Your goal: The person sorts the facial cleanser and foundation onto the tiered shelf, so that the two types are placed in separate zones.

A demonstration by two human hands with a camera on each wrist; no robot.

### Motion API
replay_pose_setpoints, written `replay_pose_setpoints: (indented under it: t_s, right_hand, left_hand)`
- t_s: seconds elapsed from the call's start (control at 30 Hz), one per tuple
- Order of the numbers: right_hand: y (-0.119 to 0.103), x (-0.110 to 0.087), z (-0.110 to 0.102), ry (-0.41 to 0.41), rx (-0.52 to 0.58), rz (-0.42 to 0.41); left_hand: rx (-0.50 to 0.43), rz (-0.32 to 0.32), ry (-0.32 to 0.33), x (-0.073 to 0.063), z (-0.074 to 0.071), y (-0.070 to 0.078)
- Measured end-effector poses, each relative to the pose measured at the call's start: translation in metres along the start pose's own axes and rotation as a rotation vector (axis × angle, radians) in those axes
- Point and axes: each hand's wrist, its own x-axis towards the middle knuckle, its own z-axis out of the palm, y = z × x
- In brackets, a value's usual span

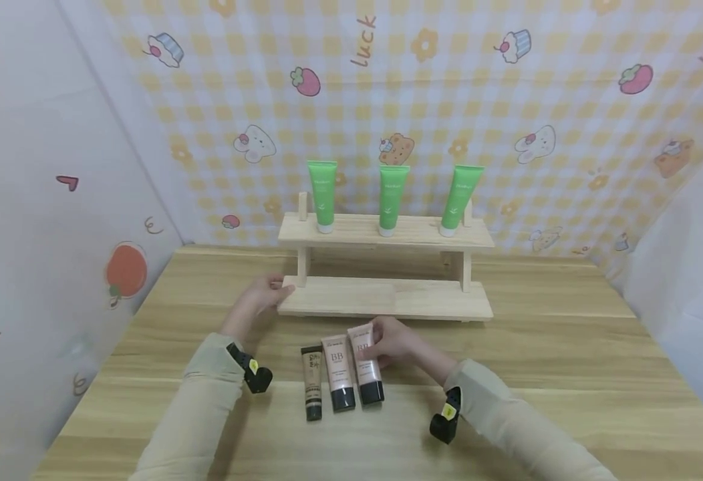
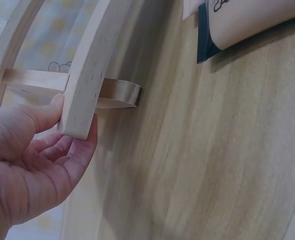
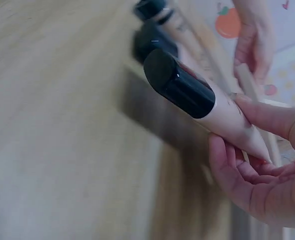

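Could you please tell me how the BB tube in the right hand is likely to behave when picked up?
The BB tube probably yields to a squeeze, as its body tapers to a flat end. The thick black cap may be its heavier end. That glossy cap could also prove slippery.

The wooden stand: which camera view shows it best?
The head view: the wooden stand shows both tiers there. The left wrist view shows only one end, held by the left hand; the right wrist view, just part, beyond the right hand.
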Motion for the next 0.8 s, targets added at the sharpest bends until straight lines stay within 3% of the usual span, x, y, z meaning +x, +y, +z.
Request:
replay_pose_setpoints:
  t_s: [0.17, 0.43, 0.57, 0.8]
  right_hand:
    - [-0.016, -0.001, -0.014, 0.003, -0.037, -0.020]
    - [-0.045, 0.000, -0.030, 0.049, -0.103, -0.072]
    - [-0.059, 0.003, -0.033, 0.088, -0.059, -0.111]
    - [-0.075, 0.018, -0.030, 0.238, 0.035, -0.217]
  left_hand:
    - [-0.016, -0.044, 0.000, -0.002, 0.002, 0.005]
    - [-0.008, -0.031, 0.008, -0.002, 0.005, 0.006]
    - [-0.017, -0.037, 0.014, -0.001, 0.006, 0.006]
    - [-0.020, -0.047, 0.022, -0.001, 0.006, 0.005]
